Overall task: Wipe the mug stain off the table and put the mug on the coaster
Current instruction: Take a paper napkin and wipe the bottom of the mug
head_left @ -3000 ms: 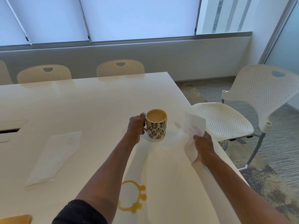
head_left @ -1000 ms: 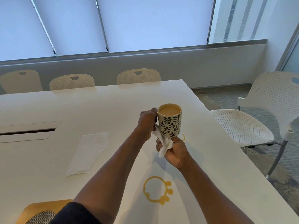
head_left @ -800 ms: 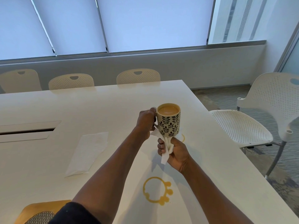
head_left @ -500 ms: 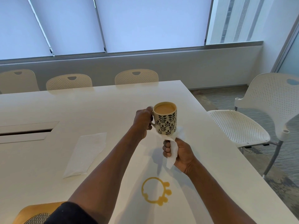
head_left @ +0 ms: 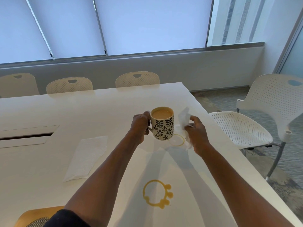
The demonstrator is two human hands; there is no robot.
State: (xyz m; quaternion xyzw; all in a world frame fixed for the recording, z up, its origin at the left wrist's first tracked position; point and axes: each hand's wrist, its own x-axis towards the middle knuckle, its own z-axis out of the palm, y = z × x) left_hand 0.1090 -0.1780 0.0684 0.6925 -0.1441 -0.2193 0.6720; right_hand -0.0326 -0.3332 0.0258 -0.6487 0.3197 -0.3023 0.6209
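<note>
While our left hand [head_left: 140, 126] grips the leaf-patterned mug [head_left: 162, 123] by its handle above the table [head_left: 49, 112], our right hand [head_left: 196, 134] clutches a crumpled paper towel [head_left: 182, 123] — faint ring stain [head_left: 177, 140] below, bolder coffee stain [head_left: 158, 195] nearer us.

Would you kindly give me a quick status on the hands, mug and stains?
Left hand holds mug aloft by handle. Right hand grips tissue. Two ring stains unwiped: near, far. Coaster unobstructed.

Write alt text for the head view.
A left hand holds a full patterned mug above a white table while the right hand holds a crumpled tissue. Two coffee rings stain the table.
</note>
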